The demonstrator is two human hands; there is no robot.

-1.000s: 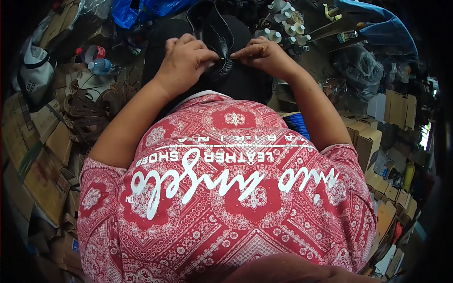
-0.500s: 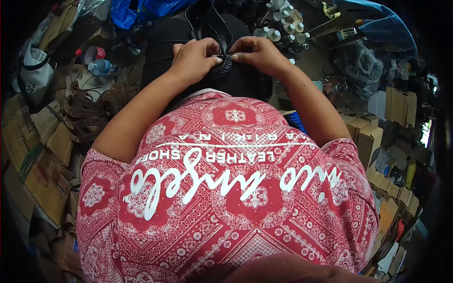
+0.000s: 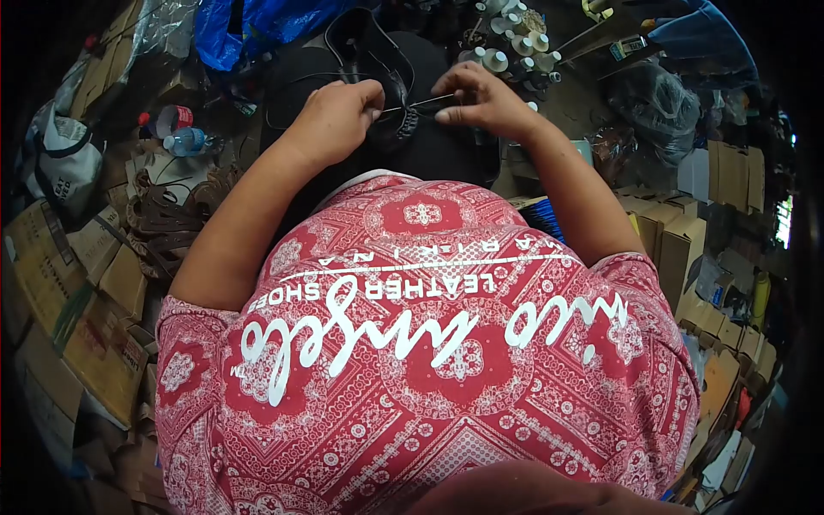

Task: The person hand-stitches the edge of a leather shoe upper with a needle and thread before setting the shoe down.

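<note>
A black leather strap piece (image 3: 407,125) with a braided or stitched end rests over my dark-clothed lap, its long loop (image 3: 382,39) rising behind. On the left side, my left hand (image 3: 342,116) is closed with fingertips pinching a thin dark cord that runs to the strap. My right hand (image 3: 481,99), on the other side, pinches the cord's other stretch (image 3: 429,101), drawn out sideways from the strap. Both hands are apart, with the braided part between them.
White-capped bottles (image 3: 524,43) stand beyond my right hand. A blue plastic sheet (image 3: 257,30) lies at the top. Brown leather pieces (image 3: 172,210), a water bottle (image 3: 187,142) and a white bag (image 3: 69,159) are at left. Cardboard boxes (image 3: 678,249) are stacked at right.
My hands, close together at the strap before, have moved apart. The cord now shows stretched between them and the strap. The view has shifted slightly.
</note>
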